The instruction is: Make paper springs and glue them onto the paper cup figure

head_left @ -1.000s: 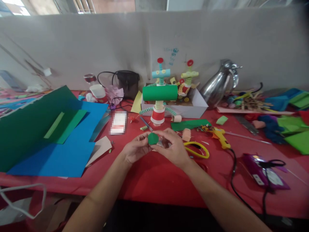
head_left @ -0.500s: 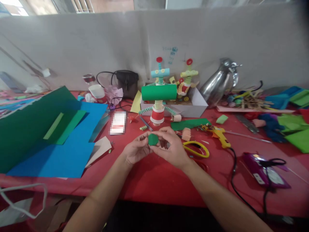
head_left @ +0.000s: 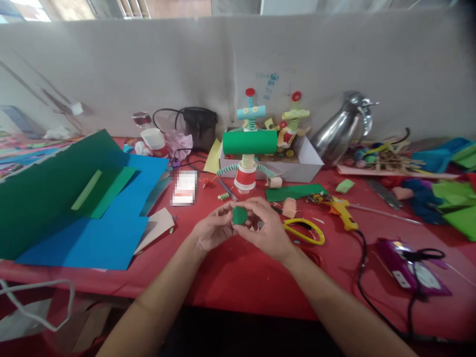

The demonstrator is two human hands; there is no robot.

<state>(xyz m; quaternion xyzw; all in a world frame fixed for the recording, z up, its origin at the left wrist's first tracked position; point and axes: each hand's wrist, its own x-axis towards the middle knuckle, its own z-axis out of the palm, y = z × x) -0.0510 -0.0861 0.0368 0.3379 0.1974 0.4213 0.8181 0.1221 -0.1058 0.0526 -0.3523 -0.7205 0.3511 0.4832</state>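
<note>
Both my hands meet over the red table and pinch a small round green paper piece. My left hand holds it from the left with fingers curled. From the right, my right hand closes thumb and fingers on the same piece. Just behind them stands a paper robot figure with a green roll body on a red and white cup.
Yellow-handled scissors lie right of my right hand. A yellow glue gun with a black cord lies further right. Large green and blue paper sheets cover the left. A white box, a metal jug and a purple device also stand around.
The hands have kept hold of the green piece and turned it slightly; the view has shifted a little to the left.
</note>
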